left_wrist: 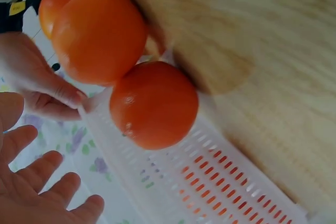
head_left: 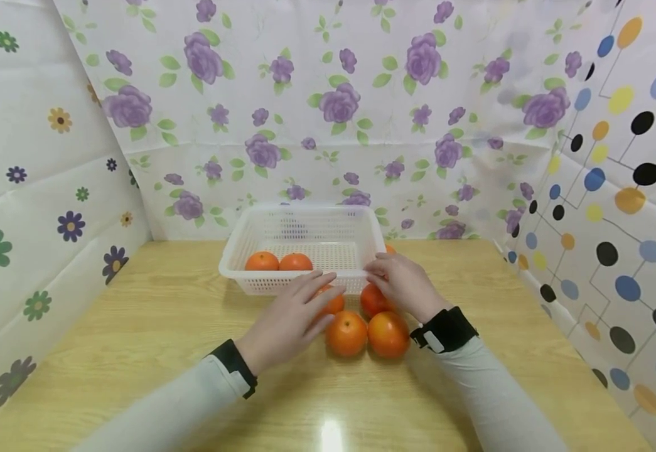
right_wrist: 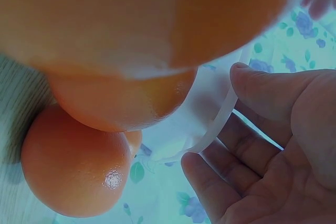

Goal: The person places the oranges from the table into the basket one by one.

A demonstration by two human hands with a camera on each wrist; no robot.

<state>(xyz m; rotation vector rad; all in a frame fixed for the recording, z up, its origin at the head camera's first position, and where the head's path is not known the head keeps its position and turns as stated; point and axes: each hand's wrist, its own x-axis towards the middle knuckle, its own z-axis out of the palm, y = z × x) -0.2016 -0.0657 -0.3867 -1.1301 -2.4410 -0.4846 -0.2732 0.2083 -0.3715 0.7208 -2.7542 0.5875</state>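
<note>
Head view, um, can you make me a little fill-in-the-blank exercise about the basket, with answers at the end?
The basket is ____ in colour.
In the head view, ____ fruits show inside it.
They lie toward its ____ end.
The hand gripping it is the person's ____ one.

Missing words: white; two; left; right.
</note>
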